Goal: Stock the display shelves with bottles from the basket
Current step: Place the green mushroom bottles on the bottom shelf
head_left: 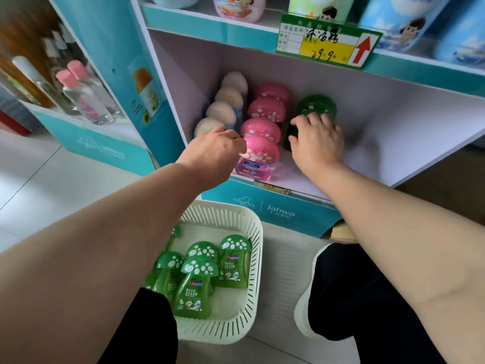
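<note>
At far left, clear bottles with pink caps (78,93) stand on a neighbouring teal shelf unit. Inside the white lower shelf (393,143) of the display, a row of four beige-capped bottles (223,109) runs front to back, and just beside it a row of four pink mushroom-capped bottles (262,130). The left hand (217,151) reaches in at the front of these two rows, fingers curled together; its fingertips touch the cap of the front pink bottle, though I cannot tell whether it grips anything. To the right, the right hand (316,140) lies palm down with fingers spread over a green mushroom-capped bottle (316,106), wrapped on its front; a second green one seems to stand under the hand. Below on the tiled floor, a white slotted basket (252,285) holds more green mushroom-capped bottles (199,279), lying jumbled. A green and yellow price tag (328,42) hangs from the shelf above.
</note>
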Tool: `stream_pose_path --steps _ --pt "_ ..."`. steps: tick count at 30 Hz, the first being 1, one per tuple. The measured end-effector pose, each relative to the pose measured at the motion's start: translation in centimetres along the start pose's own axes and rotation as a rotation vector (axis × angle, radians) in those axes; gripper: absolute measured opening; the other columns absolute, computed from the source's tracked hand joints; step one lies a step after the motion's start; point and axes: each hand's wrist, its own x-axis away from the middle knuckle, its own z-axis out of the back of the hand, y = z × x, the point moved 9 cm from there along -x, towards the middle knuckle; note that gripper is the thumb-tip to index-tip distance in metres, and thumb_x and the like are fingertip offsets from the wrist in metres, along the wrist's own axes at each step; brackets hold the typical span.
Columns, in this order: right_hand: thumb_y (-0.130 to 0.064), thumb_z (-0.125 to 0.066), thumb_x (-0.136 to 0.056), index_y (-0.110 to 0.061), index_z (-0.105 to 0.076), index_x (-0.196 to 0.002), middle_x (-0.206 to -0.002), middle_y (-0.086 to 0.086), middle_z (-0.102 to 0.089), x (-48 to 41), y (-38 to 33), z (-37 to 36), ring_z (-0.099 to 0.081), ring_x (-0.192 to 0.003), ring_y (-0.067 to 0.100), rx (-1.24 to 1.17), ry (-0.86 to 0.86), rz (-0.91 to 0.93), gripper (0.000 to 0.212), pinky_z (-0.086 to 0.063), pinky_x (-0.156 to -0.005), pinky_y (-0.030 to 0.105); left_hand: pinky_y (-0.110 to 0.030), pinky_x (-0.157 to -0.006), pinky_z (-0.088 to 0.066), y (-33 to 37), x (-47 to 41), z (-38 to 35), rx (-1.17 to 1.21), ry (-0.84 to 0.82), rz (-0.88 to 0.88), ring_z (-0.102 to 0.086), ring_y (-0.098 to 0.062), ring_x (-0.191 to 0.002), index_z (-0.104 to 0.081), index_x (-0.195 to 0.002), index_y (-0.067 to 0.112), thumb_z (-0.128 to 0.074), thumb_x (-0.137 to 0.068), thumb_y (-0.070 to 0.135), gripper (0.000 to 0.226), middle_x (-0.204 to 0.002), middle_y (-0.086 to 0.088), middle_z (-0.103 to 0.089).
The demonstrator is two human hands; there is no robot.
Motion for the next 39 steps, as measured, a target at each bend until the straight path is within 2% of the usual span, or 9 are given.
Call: stream_pose_path --steps 4,10,14,18,26,30,33,36,39 --pt "-0.029 -0.057 -0.091 -0.023 -0.059 -0.117 -0.116 0.004 -0.060 4.9 -3.6 0.1 -0.050 -0.111 0.027 -0.083 0.007 0.106 0.027 -0.041 -0.087 0.042 -0.040 -0.084 -0.051 -0.6 3.5 -1.2 -0.079 -0.125 -0.057 -0.053 -0.024 -0.109 -0.062 -0.114 0.020 -0.056 -0.088 0.008 0.030 -0.113 -0.001 -0.063" --pt "-0.019 -0.067 -0.080 -0.022 -0.066 -0.102 -0.094 0.000 -0.064 12.1 -10.8 -3.3 -0.058 -0.089 0.024 -0.060 -0.133 0.514 0.022 -0.044 -0.073 0.036 -0.040 -0.087 -0.052 -3.9 10.8 -5.3 -0.184 -0.421 0.016 -0.057 -0.020 -0.107 -0.058 -0.117 0.021 -0.048 -0.093 0.011 0.028 -0.112 0.000 -0.063" --pt "-0.016 -0.057 -0.088 -0.022 -0.058 -0.108 -0.106 -0.001 -0.058 15.0 -14.6 -5.7 -0.052 -0.100 0.021 -0.073 -0.353 0.640 0.022 -0.041 -0.083 0.036 -0.027 -0.084 -0.050 -6.6 16.3 -8.4 -0.146 -0.598 0.166 -0.061 -0.016 -0.103 -0.056 -0.121 0.024 -0.047 -0.096 0.012 0.029 -0.117 0.001 -0.062" --pt "-0.008 -0.053 -0.090 -0.019 -0.054 -0.119 -0.117 0.004 -0.054 17.1 -17.5 -10.0 -0.048 -0.114 0.025 -0.084 -0.634 0.596 0.031 -0.038 -0.098 0.040 -0.024 -0.080 -0.052 -8.2 20.5 -12.0 -0.079 -0.714 0.304 -0.063 -0.013 -0.099 -0.056 -0.124 0.022 -0.048 -0.094 0.009 0.034 -0.115 0.001 -0.064" --pt "-0.007 -0.055 -0.088 -0.014 -0.040 -0.138 -0.124 0.013 -0.053 22.0 -20.4 -19.5 -0.054 -0.112 0.033 -0.037 -1.072 0.469 0.053 -0.047 -0.088 0.041 -0.023 -0.067 -0.048 -9.5 20.5 -15.7 0.026 -0.735 0.423 -0.058 -0.014 -0.080 -0.055 -0.109 0.013 -0.048 -0.094 0.003 0.020 -0.088 -0.001 -0.055" --pt "-0.017 -0.056 -0.090 -0.008 -0.027 -0.144 -0.138 0.014 -0.044 23.5 -21.4 -22.5 -0.045 -0.124 0.032 -0.052 -1.109 0.471 0.062 -0.043 -0.098 0.045 -0.024 -0.063 -0.046 -10.9 20.1 -16.3 0.089 -0.719 0.536 -0.055 -0.015 -0.076 -0.056 -0.106 0.014 -0.051 -0.090 0.000 0.022 -0.084 -0.001 -0.054" --pt "-0.025 -0.060 -0.091 -0.006 -0.020 -0.147 -0.142 0.016 -0.038 24.0 -21.9 -23.5 -0.039 -0.128 0.034 -0.120 -1.118 0.396 0.071 -0.041 -0.101 0.047 -0.028 -0.072 -0.054 -11.3 20.6 -17.1 0.134 -0.741 0.590 -0.059 -0.017 -0.085 -0.057 -0.115 0.015 -0.052 -0.089 0.000 0.030 -0.092 -0.002 -0.059" --pt "-0.035 -0.067 -0.085 -0.009 -0.031 -0.142 -0.136 0.016 -0.040 23.5 -21.6 -23.5 -0.040 -0.125 0.034 -0.110 -1.068 0.336 0.072 -0.042 -0.099 0.045 -0.028 -0.072 -0.054 -11.5 21.2 -18.0 0.148 -0.764 0.600 -0.061 -0.017 -0.085 -0.055 -0.122 0.016 -0.049 -0.091 0.000 0.035 -0.092 -0.002 -0.059" --pt "-0.033 -0.080 -0.072 -0.011 -0.043 -0.130 -0.126 0.013 -0.048 22.8 -21.3 -22.7 -0.049 -0.118 0.032 -0.207 -1.111 0.266 0.071 -0.044 -0.097 0.041 -0.025 -0.065 -0.049 -11.6 21.7 -18.5 0.126 -0.806 0.606 -0.059 -0.017 -0.081 -0.057 -0.114 0.014 -0.050 -0.091 0.001 0.027 -0.087 -0.001 -0.056"
